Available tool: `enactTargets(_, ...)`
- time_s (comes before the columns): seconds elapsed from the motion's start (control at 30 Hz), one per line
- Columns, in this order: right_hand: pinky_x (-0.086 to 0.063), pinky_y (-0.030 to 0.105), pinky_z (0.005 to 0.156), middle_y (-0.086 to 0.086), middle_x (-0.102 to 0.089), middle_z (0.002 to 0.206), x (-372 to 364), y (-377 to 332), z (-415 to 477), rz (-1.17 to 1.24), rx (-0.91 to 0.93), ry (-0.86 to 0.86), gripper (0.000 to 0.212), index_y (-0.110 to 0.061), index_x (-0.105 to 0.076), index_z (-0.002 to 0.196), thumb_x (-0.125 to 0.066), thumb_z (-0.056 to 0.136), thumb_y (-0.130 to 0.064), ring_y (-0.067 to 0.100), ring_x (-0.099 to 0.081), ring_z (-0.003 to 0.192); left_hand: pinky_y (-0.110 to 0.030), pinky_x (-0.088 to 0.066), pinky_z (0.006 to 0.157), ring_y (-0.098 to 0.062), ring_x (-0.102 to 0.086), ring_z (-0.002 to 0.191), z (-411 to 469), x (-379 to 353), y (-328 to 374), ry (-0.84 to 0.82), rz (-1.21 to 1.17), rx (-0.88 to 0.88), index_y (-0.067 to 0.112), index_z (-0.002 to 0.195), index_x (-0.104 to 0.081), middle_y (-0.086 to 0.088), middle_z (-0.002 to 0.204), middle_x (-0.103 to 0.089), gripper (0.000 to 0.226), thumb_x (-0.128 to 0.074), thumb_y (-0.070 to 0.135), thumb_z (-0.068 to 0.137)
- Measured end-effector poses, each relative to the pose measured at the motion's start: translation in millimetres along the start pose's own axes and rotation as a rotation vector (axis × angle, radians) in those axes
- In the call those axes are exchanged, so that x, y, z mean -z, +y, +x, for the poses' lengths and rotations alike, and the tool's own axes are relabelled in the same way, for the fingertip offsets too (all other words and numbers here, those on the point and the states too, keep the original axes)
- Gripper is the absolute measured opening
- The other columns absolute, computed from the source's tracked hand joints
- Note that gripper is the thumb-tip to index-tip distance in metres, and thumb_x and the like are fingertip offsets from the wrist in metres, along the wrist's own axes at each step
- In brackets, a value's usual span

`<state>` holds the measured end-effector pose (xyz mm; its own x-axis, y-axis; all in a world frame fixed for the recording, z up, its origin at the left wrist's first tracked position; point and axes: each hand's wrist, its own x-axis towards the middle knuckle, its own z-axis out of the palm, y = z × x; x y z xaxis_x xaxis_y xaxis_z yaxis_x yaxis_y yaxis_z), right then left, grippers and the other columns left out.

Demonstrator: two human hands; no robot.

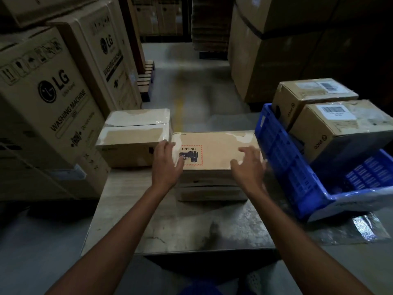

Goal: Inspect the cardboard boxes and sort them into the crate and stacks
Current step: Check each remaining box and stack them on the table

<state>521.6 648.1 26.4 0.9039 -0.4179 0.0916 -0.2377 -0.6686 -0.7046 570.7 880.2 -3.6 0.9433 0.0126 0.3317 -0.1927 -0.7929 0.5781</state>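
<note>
A flat cardboard box with a red UN 3481 label (pixel 214 152) tops a short stack in the middle of the grey table (pixel 170 228). My left hand (pixel 167 165) lies on its left near corner, fingers spread. Over its right near edge hovers my right hand (pixel 247 165), fingers apart, holding nothing. A taped box (pixel 134 137) sits on the table just left of the stack. At the right a tilted blue crate (pixel 282 158) holds two cardboard boxes, one nearer (pixel 340 126) and one behind it (pixel 308 94).
Tall washing-machine cartons (pixel 49 99) are stacked along the left. Large wrapped cartons (pixel 265 50) rise at the back right. A concrete aisle (pixel 191 81) runs ahead between them. Clear plastic film (pixel 359 226) lies under the crate's near end.
</note>
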Motion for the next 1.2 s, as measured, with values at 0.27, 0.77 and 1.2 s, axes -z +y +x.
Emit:
enactTargets(0.27,-0.046,0.041,0.102,0.004,-0.049,0.153,-25,-65,29,-0.313,0.305,-0.45,0.057,-0.024,-0.053,0.145,-0.07,0.091,-0.026,0.026,-0.051,0.132,-0.043,-0.023,0.119,-0.027,-0.02,0.15,45,9,24,-0.512,0.131,-0.185,0.023,0.15,-0.044,-0.01,0.162,-0.027,0.051,-0.052,0.037,0.101)
enactTargets(0.77,-0.052,0.038,0.09,0.003,-0.064,0.136,-37,-100,74,-0.607,0.421,-0.604,0.057,-0.027,-0.058,0.14,-0.074,0.086,-0.034,0.027,-0.06,0.119,-0.043,-0.028,0.116,-0.033,-0.022,0.148,86,15,38,-0.791,0.416,-0.174,0.013,0.156,-0.025,-0.014,0.165,-0.015,0.087,-0.073,0.037,0.088)
enactTargets(1.2,-0.052,0.034,0.075,0.0,-0.068,0.101,-23,-100,92,-0.818,0.35,-0.741,0.045,-0.023,-0.073,0.115,-0.087,0.074,-0.034,0.022,-0.063,0.086,-0.045,-0.053,0.095,-0.03,-0.061,0.112,113,-6,81,-0.915,0.441,-0.166,0.018,0.139,-0.051,-0.009,0.139,-0.054,0.077,-0.085,0.039,0.072)
